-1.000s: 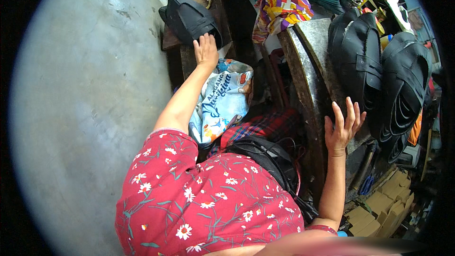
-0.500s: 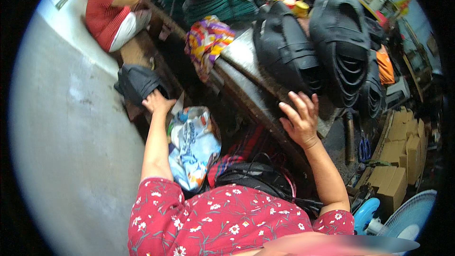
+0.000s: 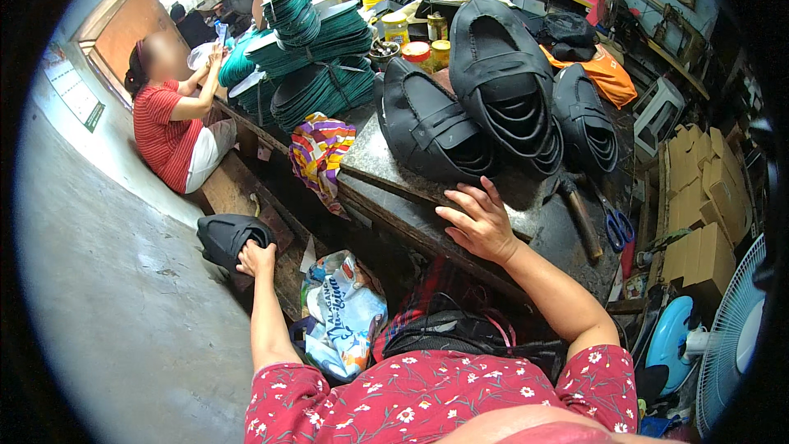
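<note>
My left hand [image 3: 256,257] is closed on the rim of a nested bundle of black shoe uppers [image 3: 226,240] lying on the wooden bench to my left; some fingertips are hidden inside it. Over the table's near edge, my right hand [image 3: 479,220] is held with fingers apart and nothing in it. Just beyond that hand stand stacks of nested black loafer uppers: a left one [image 3: 429,123], a tall middle one [image 3: 503,74] and a smaller right one [image 3: 585,119]. A hammer [image 3: 582,220] and blue-handled scissors [image 3: 616,222] lie on the table to their right.
Tied stacks of green-edged sole pieces [image 3: 320,90] fill the far table, beside jars [image 3: 396,29]. A patterned cloth [image 3: 320,152] hangs off the edge. A person in red [image 3: 168,127] sits at the bench's far end. Cardboard boxes [image 3: 699,255] and a fan [image 3: 735,345] stand right.
My view has tilted up, showing more of the room. My left hand has gone from reaching into the bundle's opening to gripping its rim. The right hand stays apart from the uppers.
</note>
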A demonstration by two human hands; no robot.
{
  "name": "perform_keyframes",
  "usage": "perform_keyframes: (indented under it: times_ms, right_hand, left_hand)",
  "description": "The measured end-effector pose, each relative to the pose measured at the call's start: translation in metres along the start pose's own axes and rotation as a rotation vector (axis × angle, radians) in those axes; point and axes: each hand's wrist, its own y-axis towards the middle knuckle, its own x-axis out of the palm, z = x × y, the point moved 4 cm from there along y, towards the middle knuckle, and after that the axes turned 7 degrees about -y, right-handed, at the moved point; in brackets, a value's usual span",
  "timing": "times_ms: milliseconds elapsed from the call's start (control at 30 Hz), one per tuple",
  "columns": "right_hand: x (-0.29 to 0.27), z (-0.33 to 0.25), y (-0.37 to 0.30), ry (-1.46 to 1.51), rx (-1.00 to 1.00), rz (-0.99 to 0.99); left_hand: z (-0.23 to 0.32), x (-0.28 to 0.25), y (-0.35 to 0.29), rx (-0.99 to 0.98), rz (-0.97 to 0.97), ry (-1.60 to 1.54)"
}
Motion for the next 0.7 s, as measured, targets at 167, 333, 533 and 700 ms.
perform_keyframes:
  times_ms: [167,333,533,700]
  right_hand:
    - [0.000,0.001,-0.004,0.017,-0.024,0.039]
    - [-0.031,-0.006,0.015,0.073,-0.087,0.157]
    - [-0.145,-0.020,0.042,0.078,-0.147,0.396]
    - [-0.221,0.015,0.046,0.027,0.014,0.645]
  left_hand:
    - [0.001,-0.077,-0.060,-0.044,0.296,-0.334]
    - [0.039,-0.180,-0.158,0.345,0.348,-1.120]
    - [0.120,-0.256,-0.236,0.649,0.412,-1.335]
    - [0.237,-0.315,-0.288,1.364,0.561,-1.143]
